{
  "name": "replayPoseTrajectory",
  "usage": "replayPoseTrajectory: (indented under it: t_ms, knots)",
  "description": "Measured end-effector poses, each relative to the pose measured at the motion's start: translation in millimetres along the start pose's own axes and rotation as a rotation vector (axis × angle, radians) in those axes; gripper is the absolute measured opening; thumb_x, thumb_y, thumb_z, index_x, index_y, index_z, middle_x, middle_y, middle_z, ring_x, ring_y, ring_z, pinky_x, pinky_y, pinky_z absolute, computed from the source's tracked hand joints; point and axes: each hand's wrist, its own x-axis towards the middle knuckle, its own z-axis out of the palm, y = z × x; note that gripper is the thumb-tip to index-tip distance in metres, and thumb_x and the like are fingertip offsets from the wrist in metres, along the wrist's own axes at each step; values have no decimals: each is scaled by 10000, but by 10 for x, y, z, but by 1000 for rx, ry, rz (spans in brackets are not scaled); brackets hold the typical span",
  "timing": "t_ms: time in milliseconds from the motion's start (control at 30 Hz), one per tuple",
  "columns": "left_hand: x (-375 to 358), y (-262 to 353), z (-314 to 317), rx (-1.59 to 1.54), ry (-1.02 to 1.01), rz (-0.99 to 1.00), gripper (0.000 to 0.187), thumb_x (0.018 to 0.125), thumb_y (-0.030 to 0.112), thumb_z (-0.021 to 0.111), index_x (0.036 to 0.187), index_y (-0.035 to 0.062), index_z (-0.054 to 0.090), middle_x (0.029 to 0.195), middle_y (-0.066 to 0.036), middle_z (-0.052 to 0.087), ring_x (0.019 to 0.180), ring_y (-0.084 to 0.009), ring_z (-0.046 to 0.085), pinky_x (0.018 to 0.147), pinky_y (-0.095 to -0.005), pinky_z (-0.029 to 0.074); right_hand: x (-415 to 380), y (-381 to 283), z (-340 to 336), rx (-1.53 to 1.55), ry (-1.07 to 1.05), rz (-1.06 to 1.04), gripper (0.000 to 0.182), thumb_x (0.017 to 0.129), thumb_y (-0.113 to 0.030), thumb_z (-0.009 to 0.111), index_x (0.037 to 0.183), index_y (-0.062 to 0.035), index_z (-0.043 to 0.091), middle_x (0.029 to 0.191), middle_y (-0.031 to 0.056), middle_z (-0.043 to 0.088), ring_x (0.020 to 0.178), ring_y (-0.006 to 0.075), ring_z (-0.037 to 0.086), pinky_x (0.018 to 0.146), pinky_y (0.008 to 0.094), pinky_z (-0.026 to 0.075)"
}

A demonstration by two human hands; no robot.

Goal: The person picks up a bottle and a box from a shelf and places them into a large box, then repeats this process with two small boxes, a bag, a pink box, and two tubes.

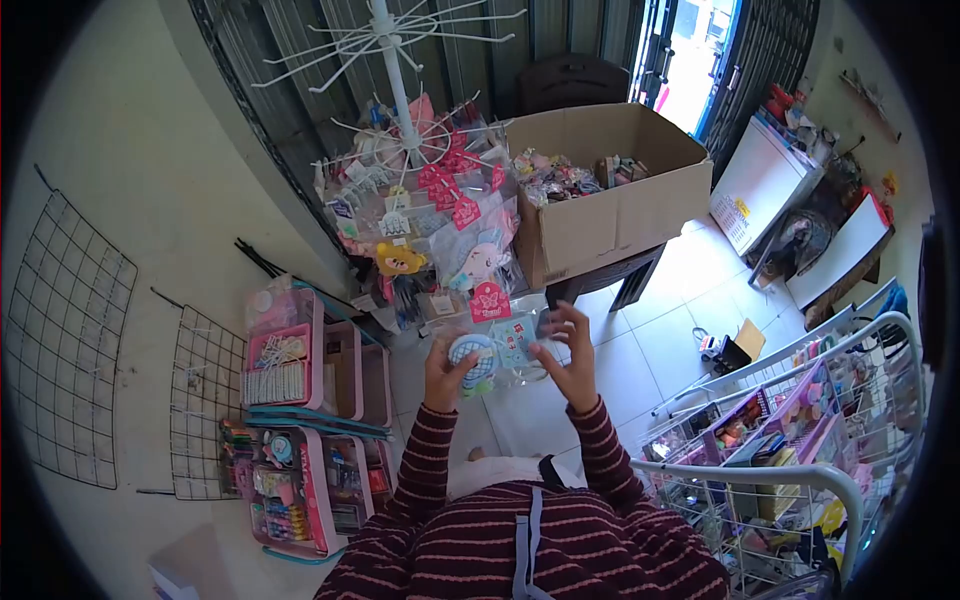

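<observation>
Bright daylight from the doorway (690,60); strong fisheye warp, dark corners.

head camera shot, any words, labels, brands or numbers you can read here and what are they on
No text can be read in this view.
Red tags on the spinning rack: print too small and blurred.
Clear packet held between the left hand and right hand: card print blurred.
Cardboard box: no marking visible.
White board by the door: a small yellow mark, unreadable.
Pink boxed sets on the floor: labels too small.
</observation>
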Motion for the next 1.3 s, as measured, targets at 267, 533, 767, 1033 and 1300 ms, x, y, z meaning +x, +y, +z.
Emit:
replayPoseTrajectory:
  t_ms: [267,533,767,1033,1300]
  knots:
    - [448,57,107,186,35,192,336,697,82,597,981,3,437,887,-46,485,791,-99,474,700,-216,396,785,308,248,407,-240,284,202,686,-81,612,827,27,516,747,55,584,648,89,550,592,215,441]
    - [1263,-96,20,281,254,260,344,677,180,630,925,-11,489,867,-67,513,788,-133,492,709,-242,394,1445,944,710,292,-90,351,127,671,-85,628,716,-29,523,581,-25,507,493,40,451,458,183,364]
    - [1368,-140,-75,293,289,232,308,684,101,607,937,-5,467,876,-54,500,798,-121,481,714,-233,390,1537,1033,845,161,-66,312,182,647,-120,659,686,-27,508,550,-41,462,483,35,412,443,187,333]
    - [1363,-43,-88,163,268,185,300,698,65,586,964,9,461,903,-55,498,803,-124,483,703,-227,395,1572,918,928,-8,-7,298,307,615,-261,678,672,8,540,544,23,527,483,70,478,457,219,377]
    - [1386,14,-64,174,232,122,341,704,72,584,1004,4,436,939,-51,489,822,-128,473,736,-240,380,1558,897,930,-81,100,267,418,587,-376,672,648,15,540,519,47,527,483,92,506,479,246,400]
